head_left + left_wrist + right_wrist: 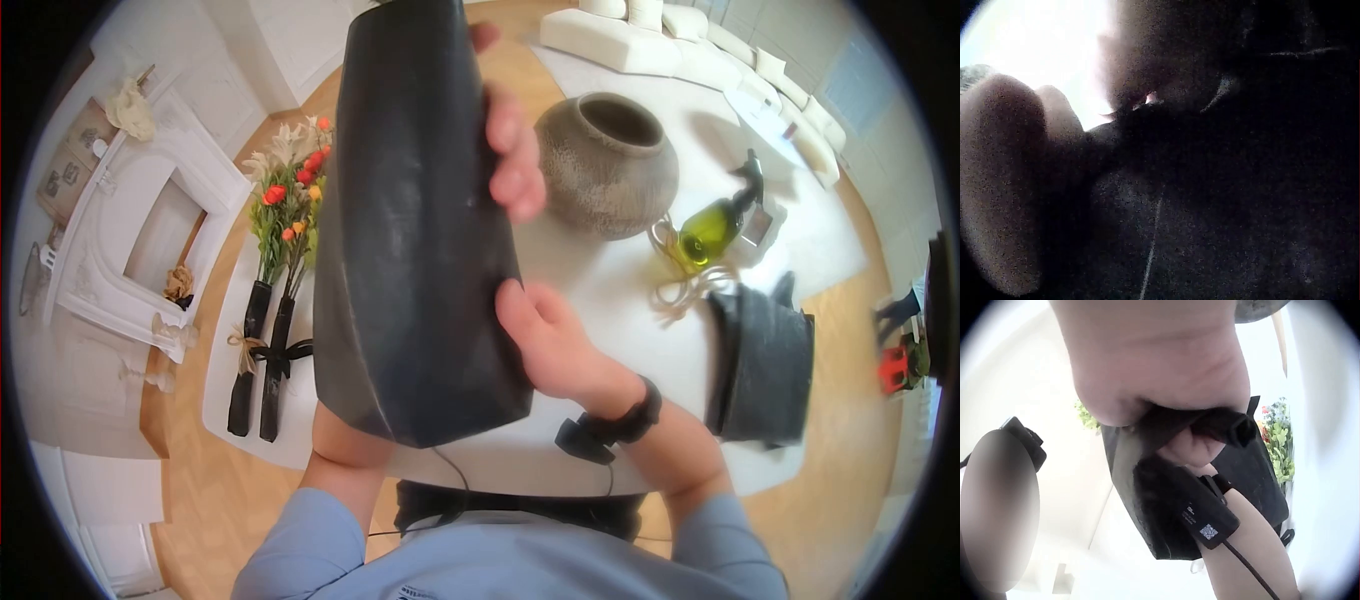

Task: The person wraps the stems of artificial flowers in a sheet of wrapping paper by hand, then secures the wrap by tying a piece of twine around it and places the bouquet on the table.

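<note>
handling the black bag (410,230) well, as i judge it, calls for even support along its length and light pressure at the edge, since a hard pinch could crease the thin-looking wall or crush its folded shape. the left hand (516,160) seems best used to steady the far part while the right hand (555,345) guides the near right side. turning it slowly, with both hands moving together, should avoid a twist; letting one side go before the other bears the load could make it sag or swing.

the bag is raised above the white table (580,420), in front of the body and left of the round vase (605,185), its long axis running near to far, the broad end near. the flowers (285,200) lie to its left; the green bottle (705,235) and a folded black piece (765,370) lie on the right.

the left forearm (345,445) passes under the near end, and the left hand reaches behind, its fingers bent round the far right edge; the palm is hidden. the right forearm (680,450) comes in from the near right, the hand angled toward the far left, thumb on the right edge. its grip is narrow, closed on a rolled or folded edge (1179,425). how firmly either hand presses, or how wide the left grip is behind the bag, i cannot tell.
</note>
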Action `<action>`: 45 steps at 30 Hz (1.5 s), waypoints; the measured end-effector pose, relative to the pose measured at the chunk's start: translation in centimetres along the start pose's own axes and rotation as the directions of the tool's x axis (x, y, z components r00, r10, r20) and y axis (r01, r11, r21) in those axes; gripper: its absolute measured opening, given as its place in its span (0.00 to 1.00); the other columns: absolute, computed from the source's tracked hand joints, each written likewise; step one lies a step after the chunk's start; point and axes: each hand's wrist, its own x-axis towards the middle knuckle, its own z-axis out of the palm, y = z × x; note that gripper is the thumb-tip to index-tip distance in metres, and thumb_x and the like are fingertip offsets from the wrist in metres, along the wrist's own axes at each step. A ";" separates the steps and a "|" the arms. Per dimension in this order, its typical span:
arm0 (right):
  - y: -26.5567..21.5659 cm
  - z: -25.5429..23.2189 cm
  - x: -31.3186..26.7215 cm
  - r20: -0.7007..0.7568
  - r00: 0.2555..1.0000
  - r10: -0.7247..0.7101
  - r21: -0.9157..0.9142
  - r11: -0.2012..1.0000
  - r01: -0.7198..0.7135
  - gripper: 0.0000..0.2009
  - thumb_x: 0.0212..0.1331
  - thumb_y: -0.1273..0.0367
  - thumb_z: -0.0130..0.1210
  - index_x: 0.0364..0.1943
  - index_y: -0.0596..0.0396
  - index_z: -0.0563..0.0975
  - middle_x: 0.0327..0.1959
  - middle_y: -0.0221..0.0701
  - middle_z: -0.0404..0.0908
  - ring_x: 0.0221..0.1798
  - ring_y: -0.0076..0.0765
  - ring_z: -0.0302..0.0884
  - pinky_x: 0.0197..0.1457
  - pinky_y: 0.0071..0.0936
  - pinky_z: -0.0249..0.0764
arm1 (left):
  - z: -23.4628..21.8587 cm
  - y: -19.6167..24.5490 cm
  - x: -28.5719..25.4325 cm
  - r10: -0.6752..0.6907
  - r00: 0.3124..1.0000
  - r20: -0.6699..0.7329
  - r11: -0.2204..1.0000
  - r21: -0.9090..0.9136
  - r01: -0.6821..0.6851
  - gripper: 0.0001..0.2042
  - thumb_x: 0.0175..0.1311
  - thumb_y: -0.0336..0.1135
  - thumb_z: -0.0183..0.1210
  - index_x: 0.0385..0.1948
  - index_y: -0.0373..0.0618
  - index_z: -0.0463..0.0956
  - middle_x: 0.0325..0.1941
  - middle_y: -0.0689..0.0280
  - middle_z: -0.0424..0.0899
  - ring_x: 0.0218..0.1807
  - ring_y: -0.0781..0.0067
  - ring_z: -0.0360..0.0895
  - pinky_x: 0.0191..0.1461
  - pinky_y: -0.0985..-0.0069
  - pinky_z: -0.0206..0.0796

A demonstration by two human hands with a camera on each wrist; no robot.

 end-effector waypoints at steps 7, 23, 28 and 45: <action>1.4 -0.2 -0.5 0.218 0.976 -0.010 0.396 0.915 -0.080 0.31 0.77 0.48 0.37 0.61 0.65 0.72 0.55 0.32 0.80 0.56 0.24 0.76 0.60 0.27 0.73 | 0.5 0.5 -0.7 -0.049 0.993 0.105 0.967 -0.244 0.074 0.23 0.80 0.40 0.37 0.70 0.39 0.57 0.30 0.67 0.62 0.26 0.76 0.59 0.24 0.81 0.60; 0.7 0.0 -0.1 -0.114 0.993 0.022 0.037 0.999 -0.018 0.25 0.79 0.55 0.38 0.64 0.64 0.69 0.58 0.35 0.79 0.60 0.32 0.76 0.64 0.31 0.73 | -3.1 -0.7 1.4 -0.105 0.961 0.257 0.982 -0.126 0.141 0.28 0.73 0.46 0.52 0.68 0.37 0.60 0.35 0.50 0.78 0.32 0.54 0.82 0.29 0.65 0.72; 1.0 -0.2 -0.7 -0.022 0.997 0.080 0.071 0.994 -0.078 0.32 0.78 0.48 0.31 0.66 0.63 0.67 0.61 0.38 0.77 0.62 0.34 0.76 0.66 0.33 0.73 | -0.1 -0.3 0.1 -0.073 0.995 0.071 0.965 -0.246 0.088 0.28 0.75 0.48 0.48 0.68 0.36 0.62 0.36 0.50 0.77 0.31 0.54 0.79 0.33 0.61 0.73; -1.6 0.4 -0.9 -0.037 0.999 -0.035 -0.210 0.977 0.027 0.25 0.80 0.55 0.35 0.53 0.65 0.75 0.48 0.31 0.83 0.50 0.22 0.79 0.56 0.23 0.76 | -2.5 0.6 1.4 -0.237 0.929 0.285 0.961 -0.071 0.267 0.28 0.75 0.45 0.46 0.73 0.47 0.54 0.35 0.52 0.74 0.30 0.53 0.75 0.29 0.57 0.71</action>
